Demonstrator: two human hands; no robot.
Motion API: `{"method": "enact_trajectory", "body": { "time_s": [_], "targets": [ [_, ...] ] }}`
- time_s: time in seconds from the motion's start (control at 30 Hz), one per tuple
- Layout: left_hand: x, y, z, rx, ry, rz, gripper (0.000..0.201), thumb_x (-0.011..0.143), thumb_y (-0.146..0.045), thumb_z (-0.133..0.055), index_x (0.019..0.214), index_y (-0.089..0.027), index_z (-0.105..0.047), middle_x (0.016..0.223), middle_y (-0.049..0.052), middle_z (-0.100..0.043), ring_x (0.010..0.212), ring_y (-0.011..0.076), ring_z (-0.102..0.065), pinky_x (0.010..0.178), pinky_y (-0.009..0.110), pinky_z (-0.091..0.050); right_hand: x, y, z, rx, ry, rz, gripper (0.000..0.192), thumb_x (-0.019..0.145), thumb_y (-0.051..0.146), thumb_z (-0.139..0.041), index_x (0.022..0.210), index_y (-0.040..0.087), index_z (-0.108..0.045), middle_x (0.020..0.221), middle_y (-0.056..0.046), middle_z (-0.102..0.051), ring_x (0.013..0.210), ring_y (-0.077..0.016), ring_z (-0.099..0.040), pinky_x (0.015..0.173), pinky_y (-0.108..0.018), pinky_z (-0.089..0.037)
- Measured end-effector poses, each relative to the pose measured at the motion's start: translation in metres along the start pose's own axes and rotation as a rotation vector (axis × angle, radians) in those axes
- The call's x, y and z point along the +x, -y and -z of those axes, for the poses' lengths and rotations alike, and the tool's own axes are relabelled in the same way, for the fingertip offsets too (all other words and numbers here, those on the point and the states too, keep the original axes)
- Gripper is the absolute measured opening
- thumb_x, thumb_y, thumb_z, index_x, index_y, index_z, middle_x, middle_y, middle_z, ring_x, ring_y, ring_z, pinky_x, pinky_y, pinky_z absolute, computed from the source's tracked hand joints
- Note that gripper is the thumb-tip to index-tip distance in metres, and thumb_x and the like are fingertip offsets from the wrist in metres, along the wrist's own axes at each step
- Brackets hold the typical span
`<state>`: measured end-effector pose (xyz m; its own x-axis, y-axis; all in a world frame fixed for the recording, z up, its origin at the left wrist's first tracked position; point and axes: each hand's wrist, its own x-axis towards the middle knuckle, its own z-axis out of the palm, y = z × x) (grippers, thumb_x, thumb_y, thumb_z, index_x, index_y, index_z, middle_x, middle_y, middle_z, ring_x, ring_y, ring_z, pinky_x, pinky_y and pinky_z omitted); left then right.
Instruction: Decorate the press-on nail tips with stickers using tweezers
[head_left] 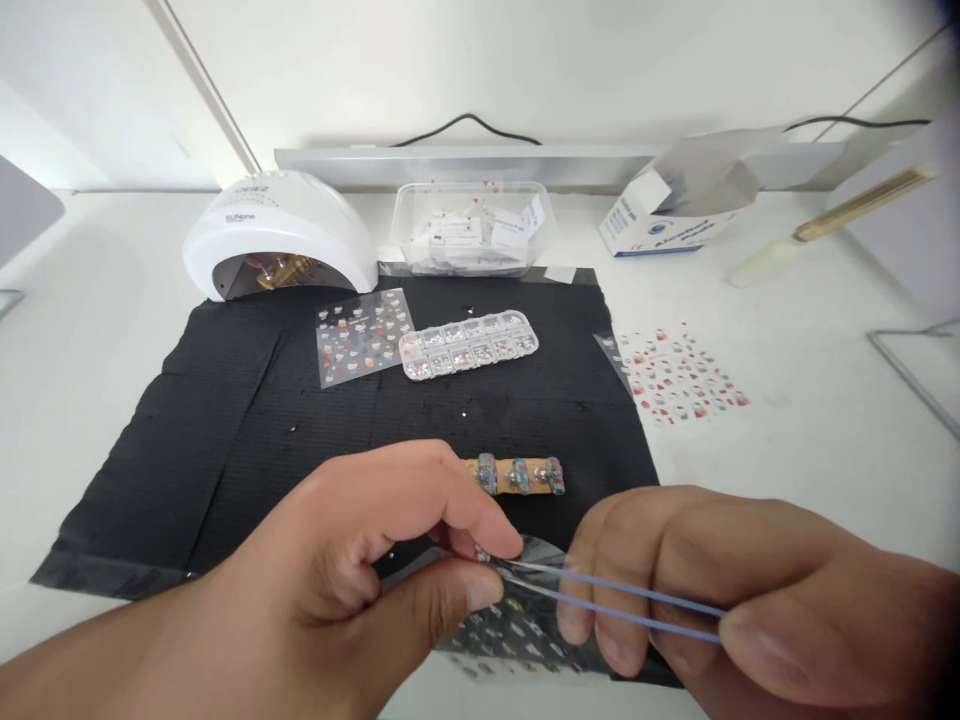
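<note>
My left hand (375,560) is closed, pinching the edge of a clear sticker sheet (510,625) between thumb and forefinger. Small coloured designs show on the sheet, which hangs over the mat's front edge. In my right hand (705,570) are blue tweezers (622,590), pointing left. Their slim tips reach the sheet right by my left fingertips; whether they grip a sticker is too small to tell. Just beyond my left hand lies a wooden strip (533,475) carrying several decorated nail tips, its left end hidden by the hand.
A black mat (315,440) covers the white table. On it are a rhinestone case (471,345) and a sticker sheet (360,335). Behind stand a white nail lamp (281,225), a plastic tub (471,230) and an alcohol pad box (667,215). Another sticker sheet (682,375) and a brush (832,225) are right.
</note>
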<state>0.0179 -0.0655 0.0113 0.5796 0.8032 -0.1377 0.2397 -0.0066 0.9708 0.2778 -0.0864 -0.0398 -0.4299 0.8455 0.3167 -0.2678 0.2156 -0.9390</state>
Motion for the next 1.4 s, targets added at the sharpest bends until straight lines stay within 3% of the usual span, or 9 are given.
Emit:
{"method": "enact_trajectory", "body": {
  "time_s": [0.07,0.23,0.43,0.67,0.93,1.4],
  "targets": [
    [0.001,0.000,0.001,-0.034,0.016,0.037,0.009,0.098,-0.022,-0.054,0.098,-0.026,-0.062,0.087,-0.002,-0.060,0.075,0.0097,-0.057,0.064,0.019,-0.048,0.002,0.001,0.001,0.014,0.029,-0.006,0.019,0.096,0.021,-0.057,0.104,0.025,-0.073,0.084,-0.006,-0.076,0.076,-0.0257,-0.075,0.065,-0.047,-0.063],
    [0.001,-0.001,0.003,-0.051,0.054,0.113,0.006,0.097,-0.028,-0.056,0.097,-0.027,-0.062,0.085,-0.002,-0.060,0.071,0.0109,-0.056,0.060,0.020,-0.047,0.012,0.007,-0.008,0.066,-0.056,0.008,0.016,0.094,0.019,-0.059,0.096,0.022,-0.075,0.076,-0.005,-0.075,0.068,-0.0240,-0.074,0.058,-0.043,-0.063],
    [0.000,0.000,0.002,-0.123,0.055,0.151,0.007,0.097,-0.031,-0.057,0.097,-0.027,-0.062,0.085,-0.001,-0.059,0.073,0.0119,-0.056,0.062,0.021,-0.049,0.008,0.005,-0.007,0.049,-0.077,0.032,0.018,0.095,0.022,-0.059,0.102,0.026,-0.075,0.073,-0.003,-0.072,0.068,-0.0244,-0.074,0.058,-0.043,-0.063],
    [0.000,-0.001,0.001,-0.122,0.039,0.132,0.004,0.095,-0.027,-0.060,0.096,-0.028,-0.063,0.084,-0.004,-0.059,0.072,0.0089,-0.054,0.062,0.016,-0.047,0.001,0.003,-0.003,0.072,-0.050,-0.045,0.017,0.094,0.023,-0.059,0.099,0.026,-0.075,0.077,-0.005,-0.075,0.072,-0.0260,-0.075,0.062,-0.043,-0.062],
    [0.002,-0.002,0.002,-0.104,0.031,0.117,0.005,0.095,-0.025,-0.059,0.096,-0.027,-0.064,0.085,-0.003,-0.061,0.074,0.0100,-0.056,0.064,0.018,-0.048,0.014,0.009,-0.006,0.072,-0.015,-0.128,0.018,0.093,0.029,-0.059,0.087,0.023,-0.075,0.073,-0.006,-0.075,0.070,-0.0264,-0.075,0.059,-0.041,-0.063],
    [0.000,0.000,0.000,-0.181,0.049,0.172,0.005,0.096,-0.030,-0.059,0.097,-0.029,-0.063,0.084,-0.003,-0.058,0.069,0.0099,-0.051,0.058,0.018,-0.045,0.007,0.005,-0.005,0.036,-0.030,-0.167,0.023,0.092,0.035,-0.060,0.079,0.022,-0.074,0.068,-0.006,-0.073,0.069,-0.0267,-0.074,0.059,-0.041,-0.062]
  ]
}}
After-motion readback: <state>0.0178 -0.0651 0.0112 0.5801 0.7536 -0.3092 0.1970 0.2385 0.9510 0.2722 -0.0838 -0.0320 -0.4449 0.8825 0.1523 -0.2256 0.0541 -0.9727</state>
